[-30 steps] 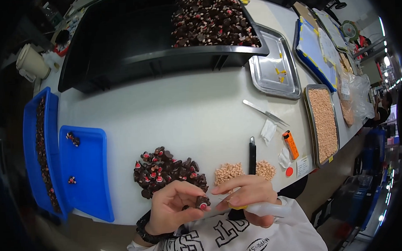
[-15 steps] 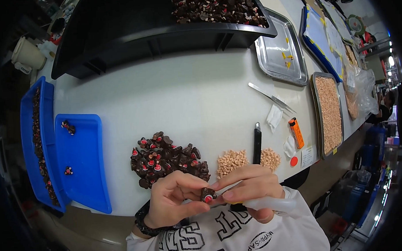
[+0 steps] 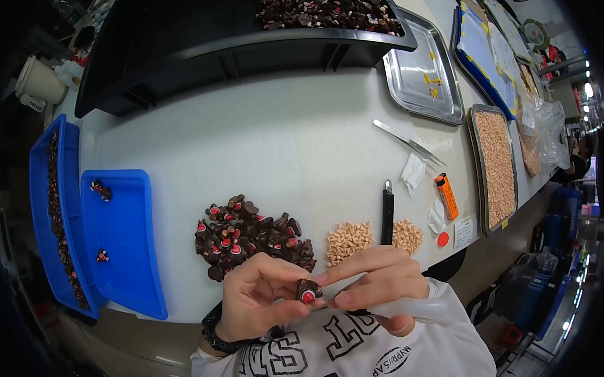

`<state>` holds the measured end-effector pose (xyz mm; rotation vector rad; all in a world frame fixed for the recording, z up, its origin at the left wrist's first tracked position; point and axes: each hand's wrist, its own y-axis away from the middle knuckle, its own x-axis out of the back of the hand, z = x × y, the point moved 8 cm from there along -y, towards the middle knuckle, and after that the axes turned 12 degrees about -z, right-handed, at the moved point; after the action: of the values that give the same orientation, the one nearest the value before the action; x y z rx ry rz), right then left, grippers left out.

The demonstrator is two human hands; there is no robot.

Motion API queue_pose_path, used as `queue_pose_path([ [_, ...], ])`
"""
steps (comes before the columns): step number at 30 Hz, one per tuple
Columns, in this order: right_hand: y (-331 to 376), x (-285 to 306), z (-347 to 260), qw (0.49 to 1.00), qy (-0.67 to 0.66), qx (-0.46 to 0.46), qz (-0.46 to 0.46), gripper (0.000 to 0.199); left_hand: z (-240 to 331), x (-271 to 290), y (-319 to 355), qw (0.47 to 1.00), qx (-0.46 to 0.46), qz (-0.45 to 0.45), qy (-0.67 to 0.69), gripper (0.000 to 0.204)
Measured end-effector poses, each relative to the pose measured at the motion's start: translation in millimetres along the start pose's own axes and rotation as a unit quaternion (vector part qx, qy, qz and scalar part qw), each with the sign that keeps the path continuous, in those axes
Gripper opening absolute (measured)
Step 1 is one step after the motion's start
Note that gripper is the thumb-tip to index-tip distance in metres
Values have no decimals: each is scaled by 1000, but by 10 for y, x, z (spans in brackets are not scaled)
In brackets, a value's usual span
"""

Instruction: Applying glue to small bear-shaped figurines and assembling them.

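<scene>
My left hand [image 3: 262,297] pinches a small dark-brown figurine [image 3: 309,292] with a red-and-white patch between thumb and fingers. My right hand [image 3: 378,285] is closed around a translucent white tube [image 3: 413,309], which points toward the figurine. Its index fingertip reaches the figurine's upper side; whether it presses on it I cannot tell. Just beyond my left hand lies a pile of similar dark figurines [image 3: 244,234]. Ahead of my right hand are two small heaps of pale beige pieces [image 3: 349,241], with a black utility knife [image 3: 388,215] between them.
A blue tray [image 3: 127,241] with two figurines stands at left, beside a filled blue bin [image 3: 69,196]. A large black bin [image 3: 224,58] spans the back. Tweezers [image 3: 407,141], an orange lighter [image 3: 445,197], a metal tray [image 3: 405,92] and a tray of beige pieces [image 3: 496,168] lie right.
The figurine has shifted slightly left and turned a little in my left fingers. A yellow bit seen by my right fingers earlier no longer shows. Both hands otherwise stay in place.
</scene>
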<state>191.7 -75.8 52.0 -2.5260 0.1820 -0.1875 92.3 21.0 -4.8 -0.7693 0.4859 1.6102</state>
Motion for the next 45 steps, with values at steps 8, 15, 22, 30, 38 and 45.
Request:
queue_pose_path([
  [8, 17, 51, -206, 991, 57, 109, 46, 37, 7, 6, 15, 999, 12, 30, -2, 33],
  [15, 456, 280, -320, 948, 309, -77, -20, 18, 86, -13, 20, 998, 3, -34, -55, 34],
  [22, 706, 83, -17, 896, 366, -240, -72, 25, 110, -64, 9, 998, -2, -8, -59, 37],
  [30, 678, -25, 51, 866, 438, -223, -91, 28, 81, -92, 33, 997, 28, -24, -61, 37],
  [38, 353, 36, -231, 922, 328, -205, -37, 32, 54, -172, 32, 997, 10, -59, -55, 43],
  [45, -116, -65, -374, 960, 273, -9, -54, 20, 37, -161, 18, 993, 13, -59, -99, 39],
])
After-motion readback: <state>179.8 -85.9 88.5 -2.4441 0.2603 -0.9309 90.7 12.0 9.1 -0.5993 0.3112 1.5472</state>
